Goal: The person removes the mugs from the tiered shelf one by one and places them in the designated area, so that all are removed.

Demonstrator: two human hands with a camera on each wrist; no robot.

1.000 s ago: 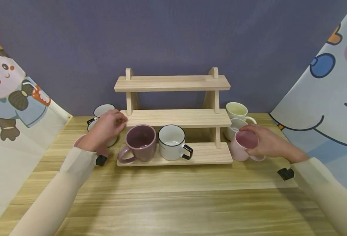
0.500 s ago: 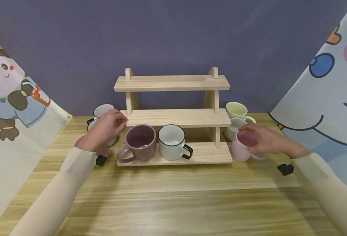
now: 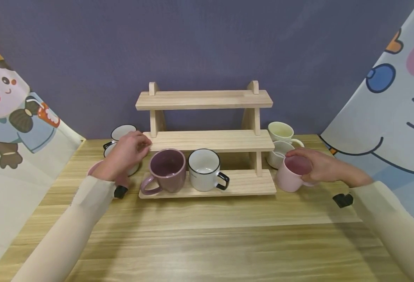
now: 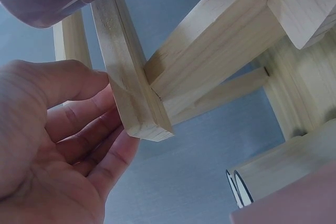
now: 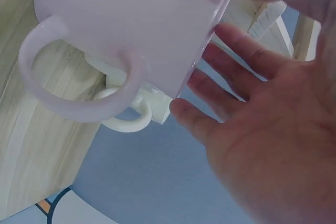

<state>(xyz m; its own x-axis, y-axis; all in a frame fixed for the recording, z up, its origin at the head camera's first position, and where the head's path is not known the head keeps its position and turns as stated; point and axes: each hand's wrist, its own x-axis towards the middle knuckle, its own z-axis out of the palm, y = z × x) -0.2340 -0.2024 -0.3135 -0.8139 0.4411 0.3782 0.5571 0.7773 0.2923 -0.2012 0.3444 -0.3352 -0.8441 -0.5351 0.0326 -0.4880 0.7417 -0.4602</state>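
Observation:
At the left end of a three-tier wooden shelf, my left hand pinches the end of the middle board, thumb on one face and fingers on the other. To the shelf's right, my right hand grips a pink mug by its rim, the thumb against its outer wall. That mug's handle points away from the shelf, partly behind the hand in the head view. On the bottom board stand a mauve mug, handle left, and a white black-rimmed mug, handle right.
Behind the pink mug are a white ribbed cup and a pale yellow cup. White black-rimmed mugs and another pink mug stand left, partly hidden by my arm. A dark blue wall closes the back.
The pink mug has turned a little under my right hand, its handle swinging backward, and has shifted slightly right from the shelf. My left hand has stayed in place.

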